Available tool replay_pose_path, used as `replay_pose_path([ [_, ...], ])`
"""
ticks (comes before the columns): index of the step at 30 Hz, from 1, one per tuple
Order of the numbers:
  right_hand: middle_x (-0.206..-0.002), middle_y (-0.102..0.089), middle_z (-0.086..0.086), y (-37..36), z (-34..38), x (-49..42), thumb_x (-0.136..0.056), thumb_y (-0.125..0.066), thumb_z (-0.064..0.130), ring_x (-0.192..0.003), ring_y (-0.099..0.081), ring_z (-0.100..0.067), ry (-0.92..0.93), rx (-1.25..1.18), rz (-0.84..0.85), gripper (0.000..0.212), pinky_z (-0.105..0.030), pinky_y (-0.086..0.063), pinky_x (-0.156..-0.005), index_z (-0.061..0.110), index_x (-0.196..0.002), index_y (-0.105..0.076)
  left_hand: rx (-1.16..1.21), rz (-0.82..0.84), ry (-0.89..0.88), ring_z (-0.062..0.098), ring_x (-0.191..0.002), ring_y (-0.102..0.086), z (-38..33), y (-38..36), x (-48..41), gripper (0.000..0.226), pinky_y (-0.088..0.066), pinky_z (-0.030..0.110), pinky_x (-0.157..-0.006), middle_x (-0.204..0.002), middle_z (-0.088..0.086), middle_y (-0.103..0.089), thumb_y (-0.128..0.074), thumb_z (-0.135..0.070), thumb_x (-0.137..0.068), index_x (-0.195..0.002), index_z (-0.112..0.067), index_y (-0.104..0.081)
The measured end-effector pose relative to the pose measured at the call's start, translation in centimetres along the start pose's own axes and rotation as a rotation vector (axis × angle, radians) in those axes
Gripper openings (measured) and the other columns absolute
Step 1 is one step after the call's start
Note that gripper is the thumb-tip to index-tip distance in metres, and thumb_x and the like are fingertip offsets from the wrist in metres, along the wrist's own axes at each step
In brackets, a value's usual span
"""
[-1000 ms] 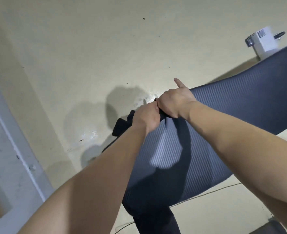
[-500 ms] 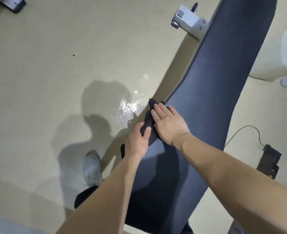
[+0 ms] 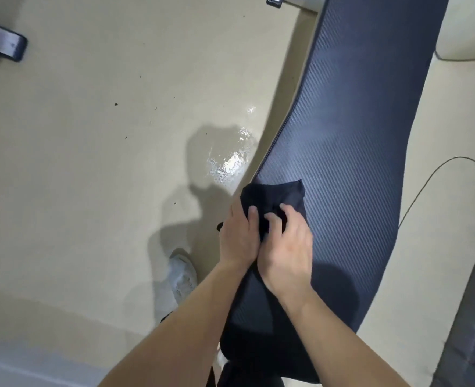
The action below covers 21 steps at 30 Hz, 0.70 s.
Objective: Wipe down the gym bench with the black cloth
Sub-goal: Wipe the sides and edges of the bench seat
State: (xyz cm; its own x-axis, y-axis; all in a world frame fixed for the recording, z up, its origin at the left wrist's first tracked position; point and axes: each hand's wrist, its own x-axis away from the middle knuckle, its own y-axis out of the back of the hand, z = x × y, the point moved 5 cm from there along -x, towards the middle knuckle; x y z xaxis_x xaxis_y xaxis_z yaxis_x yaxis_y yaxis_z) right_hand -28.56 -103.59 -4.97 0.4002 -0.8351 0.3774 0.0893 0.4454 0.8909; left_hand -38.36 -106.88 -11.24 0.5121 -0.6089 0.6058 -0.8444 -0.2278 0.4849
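The gym bench (image 3: 356,129) has a long dark blue ribbed pad running from the top of the view down to the bottom centre. The black cloth (image 3: 278,192) lies bunched on the pad's left edge. My left hand (image 3: 237,238) holds the cloth at that edge, thumb on top and fingers down the side. My right hand (image 3: 288,247) sits right beside it on the pad, its fingers curled into the cloth. Both hands cover the near half of the cloth.
Beige floor lies to the left with a glossy wet-looking patch (image 3: 230,160) beside the bench. My pale shoe (image 3: 180,275) stands near the pad's left edge. A thin cable (image 3: 437,174) trails on the floor at right. A grey metal foot (image 3: 5,46) juts in at top left.
The view has swung so the bench runs nearly upright. The cloth has gone from a tight twist between both hands to a wider bunch on the pad, with my right fingers now curled into it.
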Motion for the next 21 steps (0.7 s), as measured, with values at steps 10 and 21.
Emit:
replay_pose_path([
  [10,-0.163,0.017,-0.015,-1.4,-1.1,-9.1,-0.103,-0.020,0.041,-0.152,0.013,-0.028,0.227,0.310,0.191,0.069,-0.045,-0.006,-0.123,0.005,-0.156,0.004,0.315,0.359,0.092,0.018,-0.106,-0.060,-3.0,-0.7,-8.5,0.046,-0.043,0.037,-0.100,-0.112,0.004,-0.067,-0.031,-0.052,-0.097,-0.102,-0.018,-0.062],
  [21,-0.156,0.038,-0.007,6.7,-4.2,-27.0,-0.101,-0.017,0.042,-0.145,0.033,-0.020,-0.023,0.277,0.210,0.072,-0.039,0.014,-0.120,0.010,-0.150,0.025,0.222,0.485,0.017,0.025,-0.104,-0.062,-19.6,-3.5,-23.8,0.059,-0.046,0.035,-0.094,-0.121,0.013,-0.066,-0.026,-0.049,-0.103,-0.127,-0.007,-0.060],
])
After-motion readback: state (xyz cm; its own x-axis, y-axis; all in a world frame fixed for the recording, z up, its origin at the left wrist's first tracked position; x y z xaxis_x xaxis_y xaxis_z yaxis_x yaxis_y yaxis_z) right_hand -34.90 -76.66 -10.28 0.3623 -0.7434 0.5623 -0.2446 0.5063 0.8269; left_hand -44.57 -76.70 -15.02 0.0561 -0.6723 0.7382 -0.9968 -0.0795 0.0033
